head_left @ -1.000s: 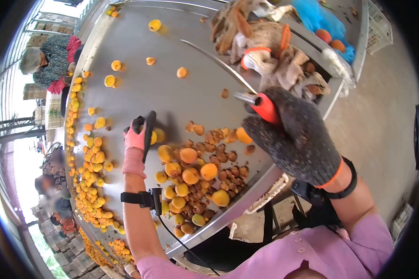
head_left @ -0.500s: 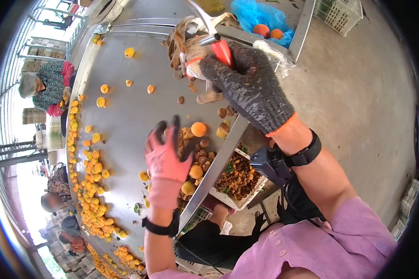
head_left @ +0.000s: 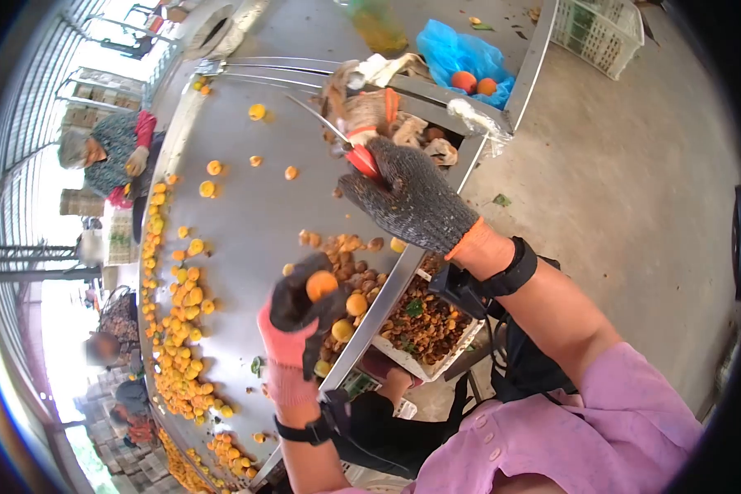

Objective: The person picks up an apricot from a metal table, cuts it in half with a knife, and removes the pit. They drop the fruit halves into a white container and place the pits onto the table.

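Half a second ago the left hand (head_left: 298,317) was spread wide over the pile, and now its dark fingers are curled around an orange fruit (head_left: 322,286). It's at the left side of the pile of brown lumps (head_left: 356,267), near the table's edge. So I'd say the picking-up bit is done for this one, but I don't see any cutting: the knife (head_left: 362,160) is well apart from it. The right hand (head_left: 412,198) is wrapped tight around the red handle. The blade tip was cut off by the top of the view back then; now it's in sight, angled left over the table (head_left: 247,202), just beside a heap of rags (head_left: 372,111).

Stuff I can't make out: the left hand's blurry and its fingers cover part of the fruit, so no clue if it's whole or split. That hand blocks some of the pile too. The crate (head_left: 406,361) of brown bits is partly tucked under the table edge. Past that, the right fist hides most of the handle's lower end, and the blue bag (head_left: 469,53) shows two fruits, the rest is wrapped up. Way across, beyond the long row of fruit (head_left: 181,354), a worker (head_left: 117,160) is too small to read properly.
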Tool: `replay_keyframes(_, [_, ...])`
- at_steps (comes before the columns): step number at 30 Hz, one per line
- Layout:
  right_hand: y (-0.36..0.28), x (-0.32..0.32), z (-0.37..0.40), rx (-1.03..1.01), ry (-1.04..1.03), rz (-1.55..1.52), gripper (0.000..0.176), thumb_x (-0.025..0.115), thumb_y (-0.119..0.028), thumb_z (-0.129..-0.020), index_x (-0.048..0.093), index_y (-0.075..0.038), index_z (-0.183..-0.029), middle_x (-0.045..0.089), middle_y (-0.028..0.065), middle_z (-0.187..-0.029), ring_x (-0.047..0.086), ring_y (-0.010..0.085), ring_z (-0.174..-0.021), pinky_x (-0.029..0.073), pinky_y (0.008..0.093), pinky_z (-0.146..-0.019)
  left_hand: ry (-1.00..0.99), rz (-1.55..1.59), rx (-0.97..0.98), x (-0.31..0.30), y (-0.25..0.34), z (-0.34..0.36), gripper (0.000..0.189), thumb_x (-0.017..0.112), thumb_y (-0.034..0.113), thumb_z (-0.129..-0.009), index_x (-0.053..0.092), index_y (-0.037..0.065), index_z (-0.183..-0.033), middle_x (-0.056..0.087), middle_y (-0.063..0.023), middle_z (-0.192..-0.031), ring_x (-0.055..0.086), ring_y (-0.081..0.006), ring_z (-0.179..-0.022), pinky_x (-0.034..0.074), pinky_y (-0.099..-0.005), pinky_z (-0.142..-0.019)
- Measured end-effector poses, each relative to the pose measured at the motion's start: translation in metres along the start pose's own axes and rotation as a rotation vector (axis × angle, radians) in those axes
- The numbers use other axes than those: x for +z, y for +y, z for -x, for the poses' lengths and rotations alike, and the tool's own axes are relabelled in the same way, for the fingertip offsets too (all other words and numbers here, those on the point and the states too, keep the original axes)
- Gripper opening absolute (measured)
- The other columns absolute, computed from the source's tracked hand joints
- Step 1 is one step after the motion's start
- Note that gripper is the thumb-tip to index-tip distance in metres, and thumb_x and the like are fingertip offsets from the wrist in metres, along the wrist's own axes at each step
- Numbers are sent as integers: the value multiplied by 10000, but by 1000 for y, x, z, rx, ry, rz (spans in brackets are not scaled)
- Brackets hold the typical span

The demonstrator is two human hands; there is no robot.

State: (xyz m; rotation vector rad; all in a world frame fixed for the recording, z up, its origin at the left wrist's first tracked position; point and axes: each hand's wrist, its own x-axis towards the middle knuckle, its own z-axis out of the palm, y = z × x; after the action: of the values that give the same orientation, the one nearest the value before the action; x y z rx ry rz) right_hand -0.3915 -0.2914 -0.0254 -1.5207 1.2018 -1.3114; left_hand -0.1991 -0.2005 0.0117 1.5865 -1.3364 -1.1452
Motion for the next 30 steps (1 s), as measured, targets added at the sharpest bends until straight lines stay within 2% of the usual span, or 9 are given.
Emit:
replay_keyframes(10, [-54, 18, 89, -212, -426, -142, 200, 558, -174, -836, 476, -17, -928, 584, 194, -774, 578, 390, -740, 453, 405, -616, 275, -157, -78, -58, 15, 208, 368, 573, 216, -817, 546, -14, -1103, 616, -76, -831, 532, -105, -621, 439, -222, -552])
replay_keyframes(14, [-97, 10, 158, -649, -544, -211, 305, 594, -162, -825, 511, -21, -1082, 594, 187, -837, 606, 328, -791, 465, 366, -636, 322, 45, -129, -33, 7, 248, 444, 470, 356, -875, 545, -24, -1092, 612, -114, -832, 575, -140, -691, 465, -239, -578])
replay_keyframes(18, [-136, -19, 211, -381, -841, -126, 307, 587, -178, -831, 514, 5, -1068, 578, 194, -759, 592, 354, -707, 459, 385, -576, 372, 295, 130, -4, -22, 254, 449, 442, 333, -900, 506, -33, -1151, 576, -146, -1015, 603, -195, -788, 511, -295, -655])
replay_keyframes(20, [-146, -33, 230, -244, -979, 93, 341, 632, -142, -816, 490, 4, -1090, 593, 158, -784, 590, 311, -669, 444, 346, -557, 328, 902, 139, 15, -31, 254, 469, 535, 295, -857, 490, -45, -1176, 594, -155, -985, 612, -205, -751, 514, -283, -623])
replay_keyframes(22, [-133, -34, 260, -365, -829, 22, 311, 599, -237, -834, 522, 6, -1012, 561, 186, -696, 567, 356, -625, 424, 409, -519, 290, 1030, 97, 28, -33, 258, 498, 548, 337, -851, 489, -43, -1167, 598, -156, -986, 617, -207, -765, 517, -276, -645])
replay_keyframes(24, [-135, -31, 279, -329, -740, 38, 300, 603, -250, -831, 531, -7, -992, 566, 187, -702, 563, 361, -625, 417, 408, -513, 499, 181, 478, 44, -36, 257, 529, 518, 407, -860, 496, -42, -1139, 598, -149, -1005, 609, -191, -742, 512, -265, -637])
replay_keyframes(26, [-134, -26, 291, -251, -741, -4, 306, 600, -279, -834, 530, -21, -983, 570, 183, -712, 561, 365, -628, 419, 411, -519, 547, 0, 411, 49, -30, 260, 561, 445, 481, -877, 542, -43, -1055, 615, -135, -988, 604, -173, -748, 512, -266, -629])
replay_keyframes(28, [-138, -21, 298, -190, -682, 55, 311, 585, -309, -840, 527, -27, -958, 570, 186, -715, 561, 367, -632, 419, 414, -524, 504, 643, 59, 49, -16, 267, 592, 377, 504, -895, 584, -43, -983, 634, -120, -939, 603, -166, -770, 512, -264, -630])
replay_keyframes(30, [-140, -16, 303, -163, -678, 60, 326, 563, -337, -850, 521, -23, -927, 569, 193, -723, 564, 367, -646, 422, 414, -532, 544, 610, 54, 50, -13, 272, 615, 340, 506, -908, 612, -46, -914, 644, -117, -886, 602, -169, -759, 505, -260, -616])
